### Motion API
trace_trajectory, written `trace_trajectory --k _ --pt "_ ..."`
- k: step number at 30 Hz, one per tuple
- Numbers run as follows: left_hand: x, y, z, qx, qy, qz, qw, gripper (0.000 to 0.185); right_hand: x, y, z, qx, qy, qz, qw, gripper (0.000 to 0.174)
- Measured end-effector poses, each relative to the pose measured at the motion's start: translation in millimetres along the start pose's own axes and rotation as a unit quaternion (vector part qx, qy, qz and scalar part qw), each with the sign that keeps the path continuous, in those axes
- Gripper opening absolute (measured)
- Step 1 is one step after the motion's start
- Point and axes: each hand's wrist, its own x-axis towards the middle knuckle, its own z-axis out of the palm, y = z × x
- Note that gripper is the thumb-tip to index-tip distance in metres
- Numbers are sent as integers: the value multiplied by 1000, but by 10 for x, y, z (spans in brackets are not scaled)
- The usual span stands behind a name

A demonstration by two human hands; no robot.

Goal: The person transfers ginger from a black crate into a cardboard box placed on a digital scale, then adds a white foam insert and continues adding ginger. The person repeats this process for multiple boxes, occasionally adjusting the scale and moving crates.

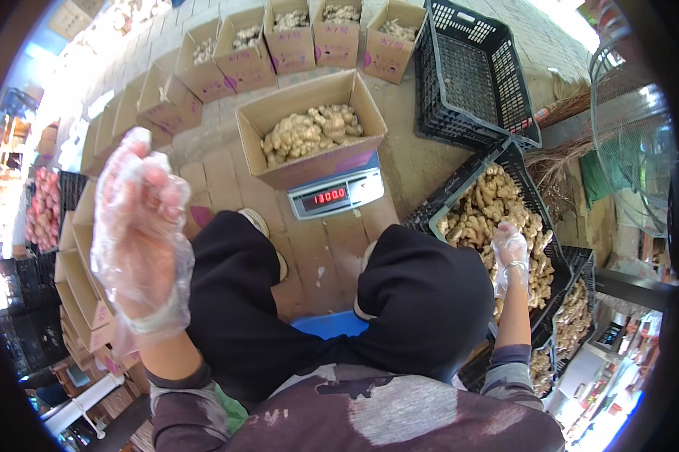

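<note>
My left hand point(144, 243), in a clear plastic glove, is raised at the left with its fingers slightly bent and nothing in it. My right hand point(510, 251), gloved the same way and with a bangle at the wrist, rests on the ginger roots point(486, 195) in a black plastic crate point(559, 248) at the right. Whether its fingers hold a root cannot be told. In front of me a cardboard box point(311, 175) partly filled with ginger point(300, 135) stands on a digital scale point(336, 195), whose red display is lit.
A row of open cardboard boxes point(336, 51), several with ginger, curves along the front and left. An empty black crate point(463, 73) stands at the upper right. Another crate of ginger point(574, 319) is at the lower right. A blue plastic object point(331, 324) lies between my feet.
</note>
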Motion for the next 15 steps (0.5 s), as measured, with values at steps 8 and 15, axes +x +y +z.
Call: trace_trajectory --k 8,15 --pt "-110 91 -110 -5 18 -18 1000 41 -75 -2226 -441 367 -131 -70 918 41" --pt "-185 113 -48 5 86 -18 996 35 -165 -4375 273 209 -252 -493 806 37"
